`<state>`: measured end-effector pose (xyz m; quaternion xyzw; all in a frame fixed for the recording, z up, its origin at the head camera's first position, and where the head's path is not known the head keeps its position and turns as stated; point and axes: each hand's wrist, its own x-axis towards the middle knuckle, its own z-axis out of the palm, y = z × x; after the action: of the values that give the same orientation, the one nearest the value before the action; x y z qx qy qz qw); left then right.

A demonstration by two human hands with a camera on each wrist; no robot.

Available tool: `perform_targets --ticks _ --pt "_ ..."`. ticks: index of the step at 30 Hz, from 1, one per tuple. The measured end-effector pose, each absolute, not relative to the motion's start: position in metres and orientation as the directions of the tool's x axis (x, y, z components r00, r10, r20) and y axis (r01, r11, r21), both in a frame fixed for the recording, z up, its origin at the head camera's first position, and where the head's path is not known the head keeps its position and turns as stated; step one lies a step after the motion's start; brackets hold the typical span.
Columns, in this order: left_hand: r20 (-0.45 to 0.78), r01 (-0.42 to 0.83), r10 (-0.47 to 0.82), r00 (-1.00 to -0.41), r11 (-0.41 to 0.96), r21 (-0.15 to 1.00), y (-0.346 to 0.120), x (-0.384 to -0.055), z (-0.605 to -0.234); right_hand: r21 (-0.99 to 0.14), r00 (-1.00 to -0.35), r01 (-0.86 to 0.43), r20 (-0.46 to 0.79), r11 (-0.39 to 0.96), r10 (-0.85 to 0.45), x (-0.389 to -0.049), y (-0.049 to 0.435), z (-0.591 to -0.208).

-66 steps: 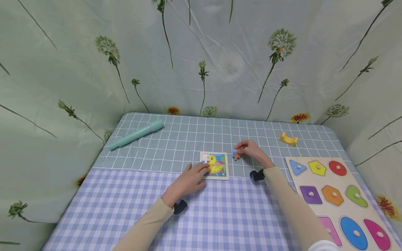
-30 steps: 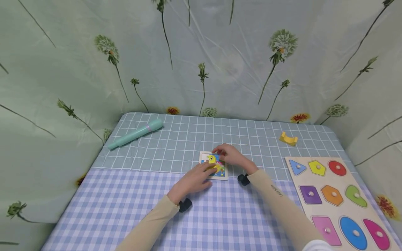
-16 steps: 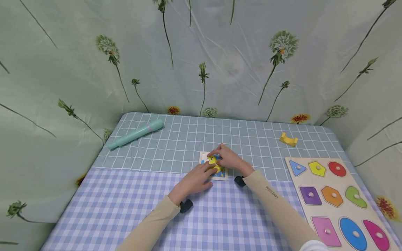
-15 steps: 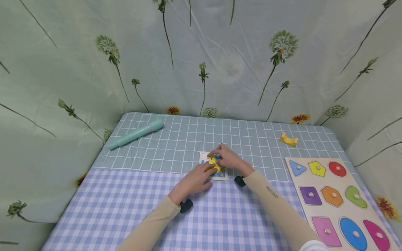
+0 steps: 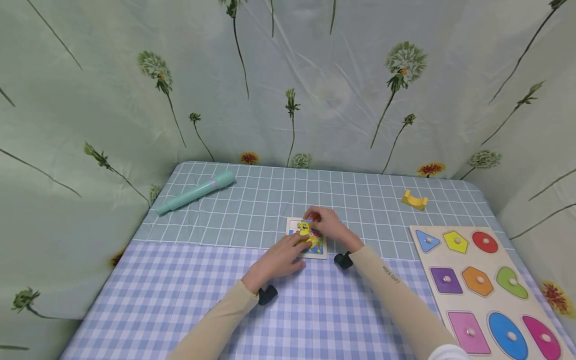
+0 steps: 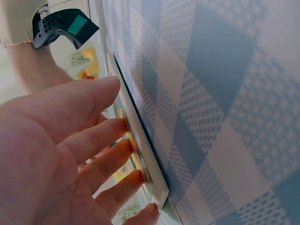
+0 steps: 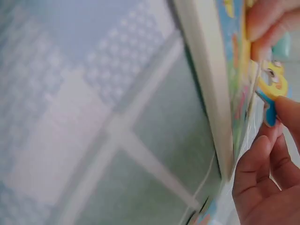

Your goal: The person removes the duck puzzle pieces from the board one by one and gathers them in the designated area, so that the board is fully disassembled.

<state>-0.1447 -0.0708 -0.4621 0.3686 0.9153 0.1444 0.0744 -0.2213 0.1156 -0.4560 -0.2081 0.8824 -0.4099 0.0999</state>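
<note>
A small wooden jigsaw puzzle with a yellow duck picture lies at the middle of the table, its pale frame showing at the upper left. My left hand rests its spread, fairly straight fingers on its lower left part; the left wrist view shows the fingertips touching its face. My right hand is over its upper right. Between thumb and fingers it pinches a puzzle piece with the duck's eye, yellow and blue, raised and tilted off the puzzle. Another blue and orange piece lies beside the frame, mostly cut off.
On the right lies a large wooden shape board with several knobbed coloured shapes. A yellow arched block sits behind it. A mint-green tapered stick lies at the back left. A flowered curtain hangs around the table.
My right hand came left from beside the puzzle, where it held a blue and orange piece, onto the puzzle, and now lifts the duck's-eye piece. My left hand shifted slightly right.
</note>
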Motion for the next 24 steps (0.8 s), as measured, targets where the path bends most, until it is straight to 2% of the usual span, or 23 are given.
perform_targets --ticks 6,10,18,21,24 --pt "-0.053 0.636 0.686 -0.726 0.698 0.329 -0.070 -0.144 -0.461 -0.897 -0.933 -0.108 -0.057 0.428 -0.355 -0.227 0.144 -0.454" --pt "-0.065 0.629 0.681 -0.730 0.705 0.328 -0.070 -0.143 -0.459 -0.912 -0.956 -0.056 -0.068 0.405 -0.286 -0.231 0.172 -0.453" --pt "-0.053 0.636 0.686 -0.726 0.699 0.326 -0.070 -0.143 -0.458 -0.817 -0.970 0.012 -0.149 0.576 -0.192 -0.230 0.213 -0.458" --pt "-0.057 0.634 0.683 -0.728 0.702 0.325 -0.069 -0.143 -0.458 -0.788 -0.962 0.010 -0.175 0.616 -0.208 -0.228 0.217 -0.457" --pt "-0.069 0.624 0.675 -0.735 0.712 0.323 -0.068 -0.143 -0.457 -0.753 -0.955 -0.045 -0.159 0.656 -0.249 -0.228 0.216 -0.458"
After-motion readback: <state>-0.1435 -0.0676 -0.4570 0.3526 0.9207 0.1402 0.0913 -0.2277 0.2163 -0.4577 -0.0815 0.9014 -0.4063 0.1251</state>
